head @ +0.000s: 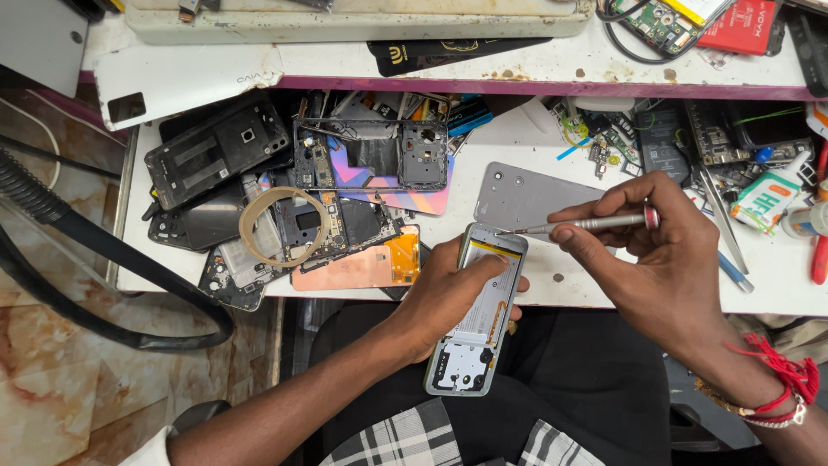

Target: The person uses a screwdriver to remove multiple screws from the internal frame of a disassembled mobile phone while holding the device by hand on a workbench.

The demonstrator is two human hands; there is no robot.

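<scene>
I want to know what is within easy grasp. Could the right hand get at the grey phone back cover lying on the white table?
Probably yes. The grey phone back cover lies bare on the white table just beyond the right hand, nothing between; but that hand holds a slim metal screwdriver.

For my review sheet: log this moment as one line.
left hand: holds opened phone | right hand: holds screwdriver, tip at phone's top edge | bench: grey back cover, phone parts
</scene>
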